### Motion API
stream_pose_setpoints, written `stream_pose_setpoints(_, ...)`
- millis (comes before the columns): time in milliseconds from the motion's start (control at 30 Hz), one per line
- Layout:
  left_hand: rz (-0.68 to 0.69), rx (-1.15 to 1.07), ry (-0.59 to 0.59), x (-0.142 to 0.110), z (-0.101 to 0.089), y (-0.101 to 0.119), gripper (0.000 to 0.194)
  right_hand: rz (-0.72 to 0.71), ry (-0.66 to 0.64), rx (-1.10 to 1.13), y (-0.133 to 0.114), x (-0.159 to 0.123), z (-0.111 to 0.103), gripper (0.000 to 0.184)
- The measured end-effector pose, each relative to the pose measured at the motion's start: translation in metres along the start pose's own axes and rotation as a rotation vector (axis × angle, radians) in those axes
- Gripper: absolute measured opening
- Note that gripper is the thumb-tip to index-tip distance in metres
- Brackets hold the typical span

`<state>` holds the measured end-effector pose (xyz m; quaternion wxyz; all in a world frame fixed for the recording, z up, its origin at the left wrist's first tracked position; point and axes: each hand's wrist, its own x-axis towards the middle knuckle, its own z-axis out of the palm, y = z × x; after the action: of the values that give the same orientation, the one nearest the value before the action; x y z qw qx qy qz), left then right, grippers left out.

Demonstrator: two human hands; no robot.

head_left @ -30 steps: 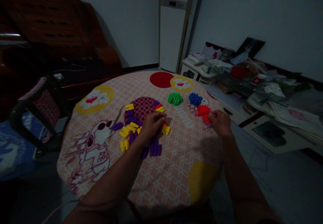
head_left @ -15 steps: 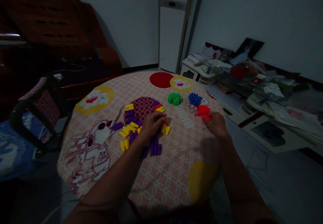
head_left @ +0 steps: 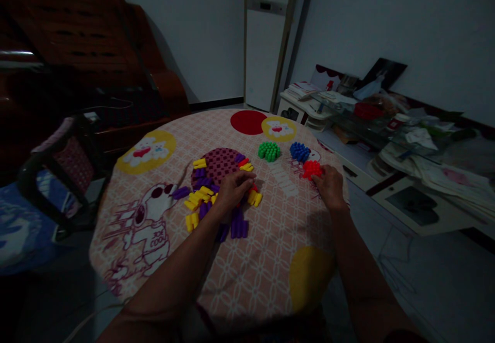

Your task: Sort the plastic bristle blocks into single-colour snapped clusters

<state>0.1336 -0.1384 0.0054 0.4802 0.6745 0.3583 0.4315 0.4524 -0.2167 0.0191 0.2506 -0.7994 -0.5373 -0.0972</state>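
Note:
My right hand (head_left: pixel 330 185) is closed at the near right side of a red cluster of knobbly toy blocks (head_left: pixel 311 169), fingertips pinching a red block that touches it and is mostly covered. To the left, my left hand (head_left: pixel 233 189) stays low over loose toy blocks, its fingers curled together. What it grips, if anything, is hidden; bits of red show beneath. Around it lie yellow blocks (head_left: pixel 200 197), purple blocks (head_left: pixel 238 224) and a yellow pair (head_left: pixel 254 197). Beyond my right hand stand a blue cluster (head_left: pixel 299 151) and a green cluster (head_left: pixel 269 151).
A patterned cloth covers the round table (head_left: pixel 266 276). At the left stand a dark-framed chair (head_left: pixel 42 188) and a wooden bench (head_left: pixel 170 93). Along the right wall, a low cabinet (head_left: pixel 415 201) carries papers, a cup (head_left: pixel 396 122) and bags.
My right hand has moved left and slightly up, bringing a red block against the red cluster. My left hand and the loose blocks have stayed in place.

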Motion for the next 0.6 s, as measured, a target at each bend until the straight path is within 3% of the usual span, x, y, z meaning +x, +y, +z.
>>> stream_pose_setpoints(133, 0.031, -0.074, 0.129, 0.002, -0.007, 0.01, 0.023, 0.005, 0.036, 0.021, -0.002, -0.002, -0.006, 0.031)
stream_pose_setpoints(267, 0.048, -0.088, 0.422, 0.008, -0.034, 0.021, 0.022, -0.065, 0.138, 0.081, -0.012, -0.002, -0.012, 0.025)
stream_pose_setpoints(333, 0.051, -0.081, 0.538, 0.012, -0.051, 0.021, 0.022, -0.109, 0.125, 0.109, -0.026, -0.002, -0.012, 0.023)
stream_pose_setpoints(433, 0.038, -0.08, 0.638, 0.016, -0.074, 0.013, 0.023, -0.207, 0.004, 0.136, -0.059, -0.004, -0.006, 0.023)
stream_pose_setpoints(600, -0.001, -0.083, 0.714, 0.019, -0.093, -0.006, 0.024, -0.405, -0.349, 0.108, -0.122, -0.018, 0.012, 0.026)
